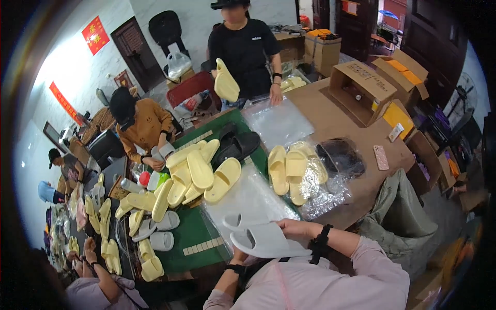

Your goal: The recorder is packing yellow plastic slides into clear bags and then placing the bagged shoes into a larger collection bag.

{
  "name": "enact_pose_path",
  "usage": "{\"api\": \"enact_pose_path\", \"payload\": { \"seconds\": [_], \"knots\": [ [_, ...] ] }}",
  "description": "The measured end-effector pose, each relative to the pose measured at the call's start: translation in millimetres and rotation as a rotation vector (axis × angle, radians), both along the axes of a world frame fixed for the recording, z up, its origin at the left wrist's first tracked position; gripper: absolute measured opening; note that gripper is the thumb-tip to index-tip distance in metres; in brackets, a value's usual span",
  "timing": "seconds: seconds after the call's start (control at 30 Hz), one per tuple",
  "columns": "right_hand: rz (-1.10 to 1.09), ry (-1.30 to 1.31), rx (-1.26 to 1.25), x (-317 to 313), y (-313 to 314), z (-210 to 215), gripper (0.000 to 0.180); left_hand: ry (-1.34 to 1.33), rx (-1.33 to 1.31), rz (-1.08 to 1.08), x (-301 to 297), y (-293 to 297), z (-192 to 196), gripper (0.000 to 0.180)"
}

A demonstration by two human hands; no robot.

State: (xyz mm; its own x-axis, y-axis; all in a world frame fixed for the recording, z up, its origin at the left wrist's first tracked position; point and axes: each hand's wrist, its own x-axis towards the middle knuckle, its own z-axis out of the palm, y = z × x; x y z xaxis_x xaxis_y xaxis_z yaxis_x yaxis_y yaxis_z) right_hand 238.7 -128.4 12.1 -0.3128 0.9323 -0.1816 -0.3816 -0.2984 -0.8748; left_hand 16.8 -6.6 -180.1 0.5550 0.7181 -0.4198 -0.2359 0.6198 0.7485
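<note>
Close to my body, a pair of pale grey slide slippers [264, 236] is held over the near edge of the table. My right hand [298, 229] is closed on the far side of the pair. My left hand [239, 254] grips the same slippers from below at their left end, its fingers mostly hidden behind them. Just beyond lie clear plastic bags [253, 194], flat on the green mat [192, 227]. A heap of pale yellow slippers [199, 170] lies farther left, with black slippers [235, 144] behind it.
Bagged yellow slippers [297, 170] and bagged black slippers [341, 157] lie right of the bags, near a pink phone [381, 157]. Cardboard boxes [361, 85] stand at the far right. Across the table, a person in black [243, 57] holds a yellow slipper [226, 82]. Other people work at left.
</note>
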Motion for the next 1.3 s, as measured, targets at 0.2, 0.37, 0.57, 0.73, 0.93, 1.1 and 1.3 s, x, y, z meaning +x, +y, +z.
{"api": "enact_pose_path", "payload": {
  "seconds": [0.2, 0.37, 0.57, 0.73, 0.93, 1.1, 1.3],
  "knots": [
    [0.233, 0.144, -0.130, 10, -22, -43, 0.031, 0.019, -0.020, -0.071, -35, -32, -33, 0.035],
    [0.398, 0.131, -0.095, 12, -19, -55, 0.035, 0.061, -0.043, -0.083, -39, -16, -36, 0.036],
    [0.353, -0.022, -0.025, 21, -22, -83, 0.036, 0.107, -0.074, -0.077, -49, 0, -29, 0.038],
    [0.181, -0.322, -0.111, 42, -35, -77, 0.032, 0.480, 0.483, -0.211, 17, -41, 130, 0.050],
    [0.151, -0.855, 0.171, 15, -9, -59, 0.032, 0.453, 0.699, -0.020, -7, -46, 72, 0.050],
    [-0.084, -1.086, 0.310, -3, -13, -51, 0.026, 0.365, 0.490, 0.013, 2, -44, 103, 0.050],
    [-0.010, -1.048, 0.398, 1, -13, -62, 0.023, 0.102, -0.016, -0.077, 10, -35, 122, 0.055]
  ]
}}
